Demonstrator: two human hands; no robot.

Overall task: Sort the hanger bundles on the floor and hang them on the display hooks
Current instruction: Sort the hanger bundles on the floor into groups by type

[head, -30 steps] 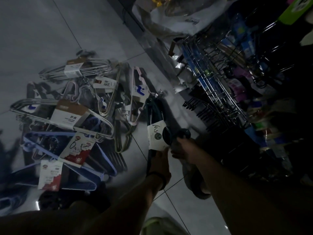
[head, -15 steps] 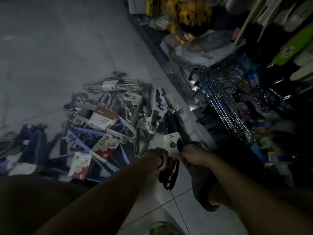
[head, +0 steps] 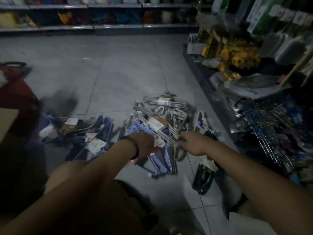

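Changed since earlier frames: the dark green hanger bundle [head: 203, 181], formerly held in both hands, now lies released on the floor [head: 118, 73] at lower centre-right, under the right forearm, with a whitish label at its upper end. Hands, two. The left hand [head: 144, 144], with a dark band at the wrist, is lowered over the blue hanger bundle [head: 162, 162]; its fingers are hidden, so the grasp cannot be told. The right hand [head: 193, 143] pinches the near corner of a grey hanger bundle [head: 157, 123] sleeved in brown-and-white card. Heaps, two: the main heap at frame centre holds mixed grey, blue and pink-white bundles, with a second grey carded bundle [head: 165, 101] at its far edge; a smaller heap [head: 94, 133] sits centre-left. Wire rack [head: 271, 133] at right; stocked shelving [head: 84, 28] across the top.
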